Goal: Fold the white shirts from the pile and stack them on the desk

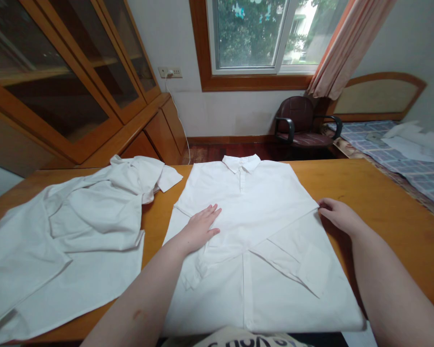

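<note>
A white shirt (246,207) lies spread on the wooden worktop (343,188) directly in front of the person, its collar (251,164) at the far edge and its hem near the person's body. The short button placket below the collar faces up, and the sleeves are folded inward over the body, the one on the person's right slanting toward the hem with its cuff end lying loose. A buttoned strip runs down the lower middle.

The left hand (203,226) rests palm down on the shirt's left side, fingers extended and slightly parted, gripping nothing. The right hand (338,217) is at the shirt's right edge, its fingers curled and drawn in against the thumb, pinching the corner of the fold there.

To the left, near the shirt but apart from it, a heap of white garments (101,212) lies rumpled on the worktop, partly hanging over its near edge.

Beyond stands a wooden cabinet (94,140) with glass doors, beside a wall socket (175,72) with a white cord plugged in. Under the window (248,38) and pink curtain (350,48) sits a dark armchair (297,120), with a checked bed (401,149) at right.
</note>
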Demonstrator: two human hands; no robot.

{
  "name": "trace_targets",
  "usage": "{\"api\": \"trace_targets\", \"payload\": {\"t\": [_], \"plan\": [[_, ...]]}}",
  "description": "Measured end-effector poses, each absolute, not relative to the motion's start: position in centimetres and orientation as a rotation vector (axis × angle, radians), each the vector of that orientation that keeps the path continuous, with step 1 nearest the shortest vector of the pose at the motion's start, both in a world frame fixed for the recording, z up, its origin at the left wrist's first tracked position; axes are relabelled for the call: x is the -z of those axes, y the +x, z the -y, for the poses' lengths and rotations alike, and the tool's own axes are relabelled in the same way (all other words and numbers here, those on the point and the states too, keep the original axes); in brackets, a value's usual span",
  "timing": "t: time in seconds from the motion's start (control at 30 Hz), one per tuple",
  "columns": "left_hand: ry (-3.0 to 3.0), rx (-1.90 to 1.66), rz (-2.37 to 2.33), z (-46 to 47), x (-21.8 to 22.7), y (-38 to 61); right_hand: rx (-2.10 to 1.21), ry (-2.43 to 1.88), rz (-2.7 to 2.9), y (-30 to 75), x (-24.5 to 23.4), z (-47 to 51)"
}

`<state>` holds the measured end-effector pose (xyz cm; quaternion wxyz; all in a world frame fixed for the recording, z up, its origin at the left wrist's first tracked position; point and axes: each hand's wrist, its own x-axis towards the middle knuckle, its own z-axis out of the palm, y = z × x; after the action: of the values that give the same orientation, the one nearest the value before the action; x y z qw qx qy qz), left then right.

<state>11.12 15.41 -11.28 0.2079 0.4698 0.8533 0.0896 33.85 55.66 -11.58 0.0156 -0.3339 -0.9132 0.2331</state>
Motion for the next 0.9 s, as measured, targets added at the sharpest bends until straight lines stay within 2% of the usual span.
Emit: {"api": "trace_targets", "payload": {"t": [0.07,0.23,0.57,0.9], "plan": [[1.308,-0.250,-2.375,-15.4,11.3,11.1,-0.791,-1.062,2.759,33.7,11.7,-55.6],[1.304,-0.264,-2.374,-15.4,11.1,11.2,-0.599,-1.309,2.689,32.6,11.9,-55.0],[1.280,-0.303,-2.364,-15.4,11.0,11.2,-0.682,-1.262,2.763,32.9,12.4,-55.8],[1.290,-0.315,-2.369,-15.5,11.0,11.2,-0.464,-1.373,2.761,31.5,11.4,-54.1]]}}
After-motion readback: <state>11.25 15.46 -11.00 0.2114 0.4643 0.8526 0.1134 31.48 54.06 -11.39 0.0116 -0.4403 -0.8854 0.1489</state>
